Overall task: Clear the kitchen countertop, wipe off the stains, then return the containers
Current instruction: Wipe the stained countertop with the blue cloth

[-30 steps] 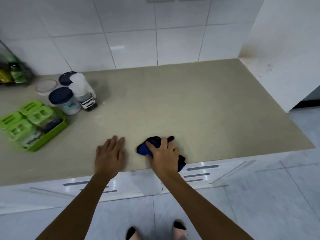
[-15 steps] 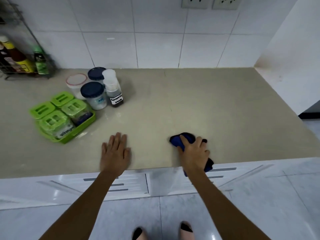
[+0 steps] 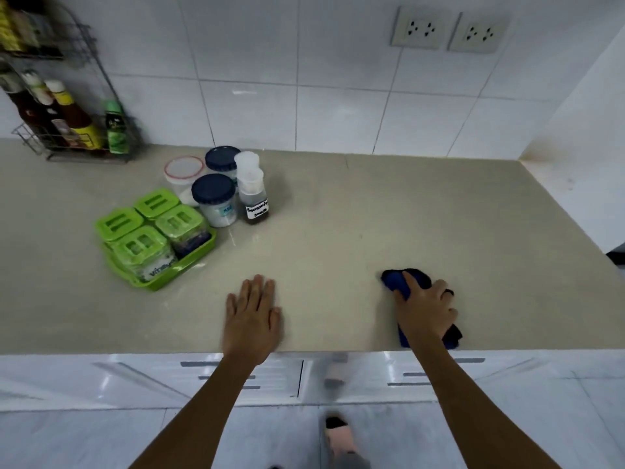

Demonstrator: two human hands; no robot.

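Observation:
My right hand (image 3: 425,309) presses a crumpled blue cloth (image 3: 395,280) onto the beige countertop (image 3: 372,214) near its front edge, fingers curled over it. My left hand (image 3: 252,316) lies flat on the counter to the left, fingers together, holding nothing. At the left stands a green tray (image 3: 169,277) with several green-lidded boxes. Behind it are two blue-lidded jars (image 3: 213,199), a red-rimmed tub (image 3: 182,170) and a labelled clear bottle (image 3: 252,194).
A wire rack (image 3: 67,130) with sauce bottles stands at the back left against the tiled wall. Two wall sockets (image 3: 446,32) sit above the counter. A white side wall (image 3: 581,157) bounds the counter on the right. White cabinet doors (image 3: 304,377) are below.
My right hand has slid the blue cloth rightward along the counter's front edge. The view has tilted up and shifted, bringing the rack and sockets into sight. My left hand stays flat.

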